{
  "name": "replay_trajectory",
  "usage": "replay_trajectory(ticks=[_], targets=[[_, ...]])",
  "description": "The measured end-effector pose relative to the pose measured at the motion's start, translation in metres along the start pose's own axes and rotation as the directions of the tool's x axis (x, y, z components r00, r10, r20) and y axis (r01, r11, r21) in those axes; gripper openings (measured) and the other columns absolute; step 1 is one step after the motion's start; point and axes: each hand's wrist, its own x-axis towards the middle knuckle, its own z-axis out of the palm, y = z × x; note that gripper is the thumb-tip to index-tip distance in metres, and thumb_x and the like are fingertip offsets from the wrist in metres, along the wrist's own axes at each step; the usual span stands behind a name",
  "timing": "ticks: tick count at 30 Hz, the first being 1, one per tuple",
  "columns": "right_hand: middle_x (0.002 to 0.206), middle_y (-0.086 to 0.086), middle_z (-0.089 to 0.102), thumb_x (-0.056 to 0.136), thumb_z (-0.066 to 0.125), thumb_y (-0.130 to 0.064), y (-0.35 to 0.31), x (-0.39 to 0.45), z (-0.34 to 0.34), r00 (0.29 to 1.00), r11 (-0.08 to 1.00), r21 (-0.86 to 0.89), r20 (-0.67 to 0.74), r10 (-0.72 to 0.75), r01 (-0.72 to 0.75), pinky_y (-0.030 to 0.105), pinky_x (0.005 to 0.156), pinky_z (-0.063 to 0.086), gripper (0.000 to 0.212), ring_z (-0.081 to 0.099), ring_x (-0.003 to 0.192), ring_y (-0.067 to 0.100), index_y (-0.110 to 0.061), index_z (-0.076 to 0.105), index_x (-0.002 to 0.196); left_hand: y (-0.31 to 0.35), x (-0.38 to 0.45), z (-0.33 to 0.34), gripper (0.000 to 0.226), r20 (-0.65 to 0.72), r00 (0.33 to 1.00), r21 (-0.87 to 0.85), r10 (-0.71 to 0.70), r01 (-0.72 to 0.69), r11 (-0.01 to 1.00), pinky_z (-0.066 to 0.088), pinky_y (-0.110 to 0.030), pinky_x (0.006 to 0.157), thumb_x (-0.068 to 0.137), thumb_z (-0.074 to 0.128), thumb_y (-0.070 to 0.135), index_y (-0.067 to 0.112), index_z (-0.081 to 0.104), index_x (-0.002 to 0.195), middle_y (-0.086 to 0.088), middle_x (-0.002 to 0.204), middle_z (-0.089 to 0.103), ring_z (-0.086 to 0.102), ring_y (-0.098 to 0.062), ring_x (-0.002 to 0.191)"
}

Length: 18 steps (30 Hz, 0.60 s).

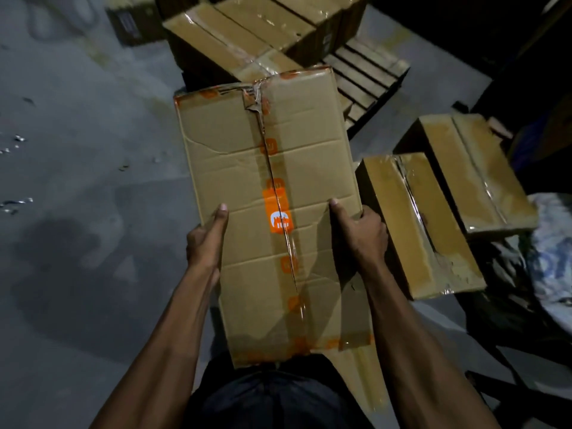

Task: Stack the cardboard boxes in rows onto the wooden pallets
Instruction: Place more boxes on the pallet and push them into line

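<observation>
A long cardboard box (235,168) with orange tape down its middle seam is held in front of me above the floor. My left hand (205,239) grips its left edge, thumb on top. My right hand (360,233) grips its right edge, thumb on top and fingers curled round the side. Beyond the box lies a wooden pallet (368,75), its slats bare on the right. Several taped boxes (235,35) sit on its far left part.
Two taped boxes lie to my right, the nearer box (424,230) close to my right hand, the other box (476,171) behind it. A bundle in patterned plastic (554,249) is at the far right. Grey concrete floor (77,181) spreads to the left.
</observation>
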Motion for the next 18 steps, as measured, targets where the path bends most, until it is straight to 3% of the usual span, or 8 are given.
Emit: replay_trajectory(ticks=[2, 7, 12, 15, 18], targets=[[0.114, 0.006, 0.067, 0.072, 0.052, -0.088, -0.020, 0.008, 0.009, 1.000, 1.000, 0.020, -0.015, 0.008, -0.008, 0.050, 0.091, 0.055, 0.089, 0.064, 0.105, 0.027, -0.016, 0.060, 0.124, 0.024, 0.008, -0.002, 0.071, -0.025, 0.998, 0.013, 0.051, -0.051, 0.999, 0.058, -0.048, 0.092, 0.054, 0.072, 0.082, 0.020, 0.074, 0.089, -0.001, 0.095, 0.076, 0.072, -0.024, 0.092], [0.117, 0.009, 0.066, 0.082, 0.055, -0.078, -0.055, 0.036, 0.024, 0.998, 0.996, 0.085, -0.053, 0.042, -0.038, 0.048, 0.095, 0.052, 0.077, 0.062, 0.109, 0.029, -0.014, 0.060, 0.125, 0.078, 0.038, 0.007, 0.068, -0.025, 0.990, 0.061, 0.138, -0.136, 0.989, 0.056, -0.047, 0.095, 0.063, 0.070, 0.081, 0.022, 0.069, 0.096, -0.002, 0.102, 0.073, 0.068, -0.026, 0.098], [0.114, 0.007, 0.065, 0.083, 0.055, -0.077, -0.085, 0.089, 0.038, 0.994, 0.984, 0.162, -0.069, 0.083, -0.071, 0.041, 0.092, 0.051, 0.075, 0.061, 0.106, 0.028, -0.014, 0.061, 0.123, 0.134, 0.080, 0.040, 0.096, -0.091, 0.968, 0.150, 0.232, -0.217, 0.965, 0.045, -0.042, 0.108, 0.065, 0.064, 0.084, 0.014, 0.062, 0.131, -0.009, 0.132, 0.064, 0.058, -0.033, 0.122], [0.105, 0.003, 0.060, 0.084, 0.056, -0.075, -0.107, 0.139, 0.045, 0.992, 0.979, 0.190, -0.081, 0.094, -0.077, 0.033, 0.083, 0.044, 0.069, 0.058, 0.100, 0.025, -0.015, 0.062, 0.117, 0.167, 0.117, 0.072, 0.081, -0.069, 0.968, 0.178, 0.240, -0.225, 0.958, 0.051, -0.039, 0.093, 0.068, 0.063, 0.083, 0.018, 0.069, 0.115, -0.004, 0.114, 0.070, 0.064, -0.029, 0.106], [0.104, 0.005, 0.063, 0.083, 0.057, -0.076, -0.132, 0.198, 0.047, 0.989, 0.973, 0.213, -0.098, 0.106, -0.083, 0.034, 0.078, 0.044, 0.068, 0.057, 0.093, 0.026, -0.015, 0.065, 0.112, 0.205, 0.152, 0.117, 0.057, -0.075, 0.959, 0.193, 0.274, -0.256, 0.947, 0.045, -0.031, 0.079, 0.077, 0.066, 0.074, 0.020, 0.067, 0.093, 0.000, 0.096, 0.067, 0.063, -0.025, 0.092]])
